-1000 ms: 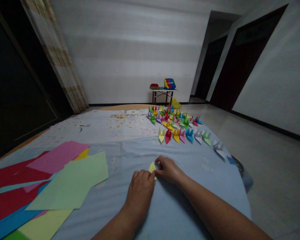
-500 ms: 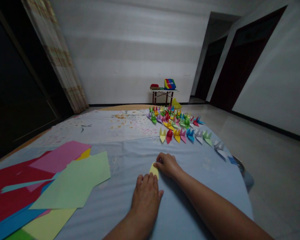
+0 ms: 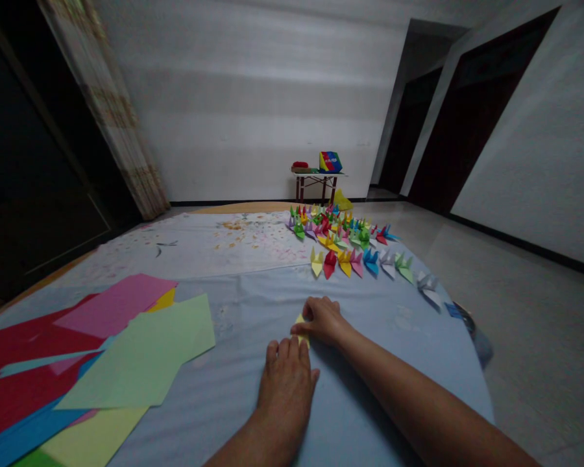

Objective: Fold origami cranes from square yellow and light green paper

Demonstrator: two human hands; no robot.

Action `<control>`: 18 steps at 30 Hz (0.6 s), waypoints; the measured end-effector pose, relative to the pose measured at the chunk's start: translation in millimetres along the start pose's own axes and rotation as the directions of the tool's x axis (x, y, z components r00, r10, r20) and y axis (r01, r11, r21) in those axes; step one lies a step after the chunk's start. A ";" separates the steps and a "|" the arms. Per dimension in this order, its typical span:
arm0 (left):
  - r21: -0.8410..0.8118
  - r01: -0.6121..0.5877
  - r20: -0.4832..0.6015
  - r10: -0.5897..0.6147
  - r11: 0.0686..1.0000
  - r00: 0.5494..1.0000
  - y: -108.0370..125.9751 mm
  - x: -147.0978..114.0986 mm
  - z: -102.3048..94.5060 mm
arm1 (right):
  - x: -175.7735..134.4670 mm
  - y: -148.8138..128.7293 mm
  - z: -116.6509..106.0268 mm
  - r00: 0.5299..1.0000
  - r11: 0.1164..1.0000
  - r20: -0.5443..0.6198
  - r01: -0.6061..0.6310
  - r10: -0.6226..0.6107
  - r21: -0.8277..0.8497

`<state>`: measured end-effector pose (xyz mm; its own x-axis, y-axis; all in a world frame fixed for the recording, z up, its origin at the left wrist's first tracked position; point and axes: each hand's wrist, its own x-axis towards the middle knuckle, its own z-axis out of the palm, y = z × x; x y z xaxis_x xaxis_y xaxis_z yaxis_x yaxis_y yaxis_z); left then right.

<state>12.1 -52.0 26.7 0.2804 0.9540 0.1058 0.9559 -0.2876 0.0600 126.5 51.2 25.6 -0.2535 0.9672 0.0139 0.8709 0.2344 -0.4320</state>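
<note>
A small folded piece of pale yellow paper point(image 3: 304, 340) lies on the tablecloth in front of me, partly hidden by my fingers. My left hand point(image 3: 287, 383) rests palm down with its fingers stretched out, the fingertips pressing on the near edge of the paper. From the right, my right hand point(image 3: 324, 320) has its thumb and index finger bent together at the paper's upper part, pinching it. Past my hands stands a row of folded paper cranes point(image 3: 344, 263) in several colours.
Sheets of coloured paper overlap at the left, a light green sheet point(image 3: 141, 353) and a pink sheet point(image 3: 119, 301) among them. More paper cranes point(image 3: 338, 227) crowd the table's far right. A small side table point(image 3: 316, 175) stands by the wall.
My right thumb has moved left and nearer over the yellow paper, covering more of it. The paper's upper end now looks pointed instead of blunt. My left hand stays nearly in place.
</note>
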 end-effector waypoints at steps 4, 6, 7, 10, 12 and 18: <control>-0.015 -0.013 0.008 0.013 1.000 1.000 -2.3 -1.3 -1.6 | 7.1 -1.8 -1.0 0.998 0.999 0.053 -0.039 0.039 -0.001; -0.021 -0.012 0.018 0.013 1.000 1.000 -3.1 -1.7 -2.5 | 10.6 -1.6 -3.2 0.996 0.999 0.073 -0.043 0.042 0.017; -0.024 -0.010 0.021 0.011 1.000 1.000 -3.3 -1.8 -3.0 | 12.1 -1.2 -4.1 0.996 0.999 0.082 -0.044 0.041 0.030; -0.041 -0.003 0.034 0.004 0.999 0.999 -2.7 -1.9 -4.9 | 16.4 0.9 -5.0 0.994 0.997 0.096 -0.052 0.046 0.063; -0.049 0.008 0.043 -0.006 0.999 0.999 -2.1 -1.7 -6.3 | 19.8 2.3 -4.4 0.993 0.994 0.102 -0.065 0.056 0.084; -0.043 0.017 0.037 -0.015 0.999 0.999 -1.4 -1.1 -6.7 | 27.2 5.3 -6.7 0.993 0.986 0.026 -0.113 0.111 0.123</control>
<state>9.9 -53.2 33.2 0.2691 0.9607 0.0684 0.9557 -0.2752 0.1045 127.0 79.4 29.7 -0.1658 0.9845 -0.0572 0.8356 0.1094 -0.5383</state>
